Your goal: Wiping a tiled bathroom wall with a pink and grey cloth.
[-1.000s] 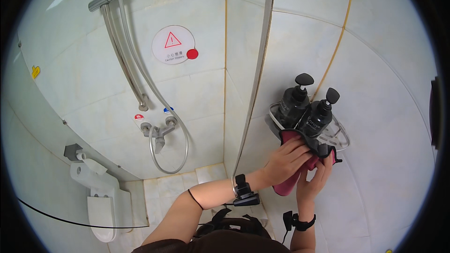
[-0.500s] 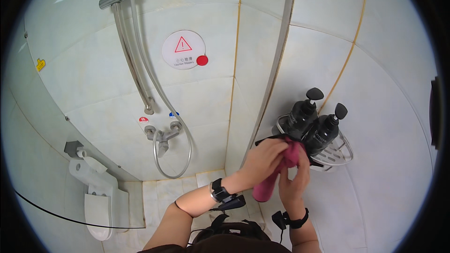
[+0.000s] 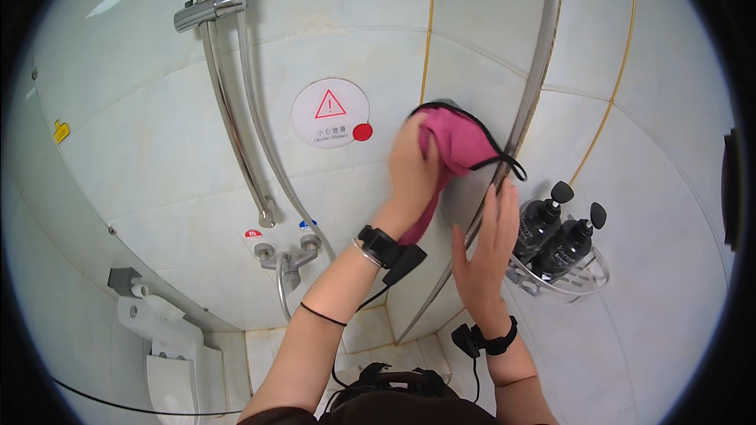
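A pink cloth [image 3: 468,142] with a black edge and hanging loop is bunched in my left hand [image 3: 413,161], up by the tiled wall near the corner. Part of it hangs down below my wrist. My fingers wrap into its folds and are partly hidden. Lower and to the right, my right hand [image 3: 486,252] holds nothing; its fingers are stretched out beside the metal strip [image 3: 504,157] that runs down the wall. Whether the fingertips touch the strip I cannot tell.
Two black pump bottles [image 3: 563,250] stand in a metal corner rack [image 3: 587,275] on the right. A shower rail [image 3: 224,102], hose and mixer tap [image 3: 291,260] are on the left wall, near a round warning sign [image 3: 331,112]. A white toilet [image 3: 173,378] sits at lower left.
My left hand has carried the cloth up and left from the rack to the wall by the corner. My right hand has let go of the cloth and spread its fingers.
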`<state>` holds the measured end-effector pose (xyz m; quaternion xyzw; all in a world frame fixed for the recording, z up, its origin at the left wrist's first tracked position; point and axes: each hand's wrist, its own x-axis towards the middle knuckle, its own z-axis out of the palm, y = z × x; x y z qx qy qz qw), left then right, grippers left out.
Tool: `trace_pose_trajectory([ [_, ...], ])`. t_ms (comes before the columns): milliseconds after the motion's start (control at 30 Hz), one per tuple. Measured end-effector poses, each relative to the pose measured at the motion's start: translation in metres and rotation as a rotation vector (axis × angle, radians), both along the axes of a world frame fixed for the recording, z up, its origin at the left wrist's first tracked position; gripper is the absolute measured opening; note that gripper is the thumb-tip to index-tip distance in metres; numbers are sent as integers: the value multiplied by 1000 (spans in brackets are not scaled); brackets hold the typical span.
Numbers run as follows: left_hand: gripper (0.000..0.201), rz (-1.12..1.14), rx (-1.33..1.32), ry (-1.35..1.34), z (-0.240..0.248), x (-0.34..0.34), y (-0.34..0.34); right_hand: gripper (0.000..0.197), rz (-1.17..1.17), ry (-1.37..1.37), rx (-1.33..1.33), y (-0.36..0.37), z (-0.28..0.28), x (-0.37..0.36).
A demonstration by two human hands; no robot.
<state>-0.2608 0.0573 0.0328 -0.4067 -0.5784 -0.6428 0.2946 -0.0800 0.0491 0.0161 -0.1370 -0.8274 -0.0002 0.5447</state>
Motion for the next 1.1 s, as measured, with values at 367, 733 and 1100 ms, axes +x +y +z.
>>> trace_pose_trajectory([
  [367, 48, -588, -152, 38, -105, 41, -9, 71, -213, 51, -101, 9, -45, -20],
  [733, 48, -516, -28, 235, -12, -35, 36, 74, -288, 116, -87, 5, -27, -48],
  [1100, 43, -556, 25, 376, -66, -6, 20, 74, -294, 153, -107, 6, -26, -52],
])
